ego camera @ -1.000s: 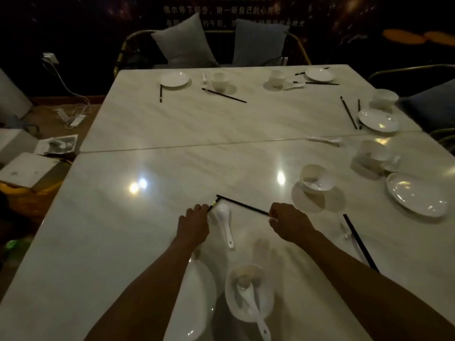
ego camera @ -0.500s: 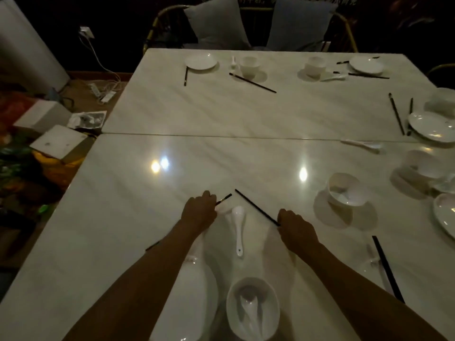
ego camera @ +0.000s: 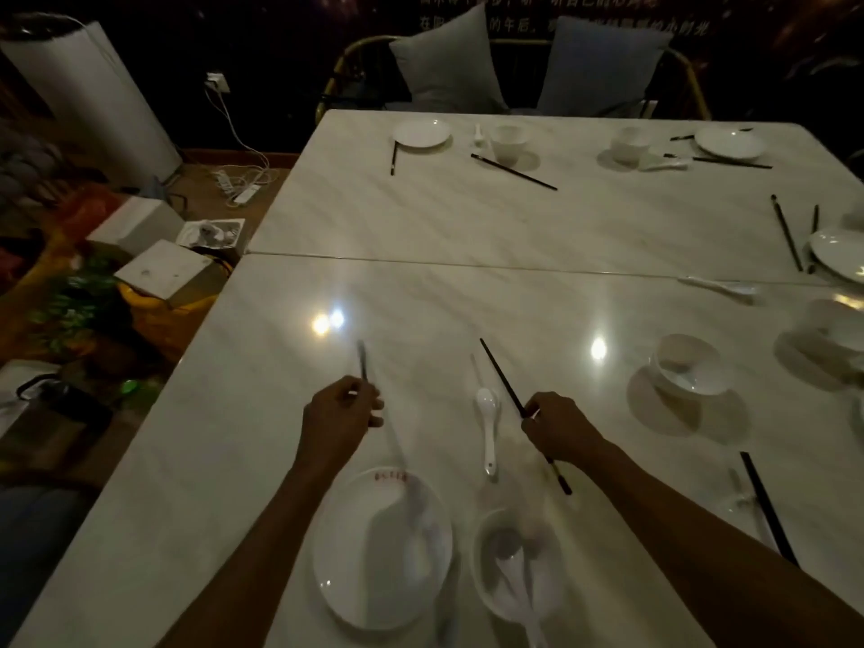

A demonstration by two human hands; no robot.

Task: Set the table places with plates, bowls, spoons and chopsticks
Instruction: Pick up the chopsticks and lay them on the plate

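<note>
We hold one chopstick in each hand above the table (ego camera: 224, 460). Our left hand (ego camera: 339, 416) pinches the left chopstick (ego camera: 362, 362) near its lower end, tip pointing away from us, though it shows blurred. Our right hand (ego camera: 556, 425) curls its fingers round the right chopstick (ego camera: 502, 378) partway along, so the dark shaft runs up and to the left while its butt sticks out below the wrist. Between the two hands lies a white spoon (ego camera: 487, 413), bowl end away from us; nearer us sit a plate (ego camera: 381, 547) and a bowl (ego camera: 516, 563) holding another spoon.

We judge the sticks light, stiff and smooth, likely to roll or slide on the polished table, so a pinch near the middle gives best control. The ceramic pieces look fragile and slick. Both forearms reach forward, wrists fairly level, hands well apart.
</note>
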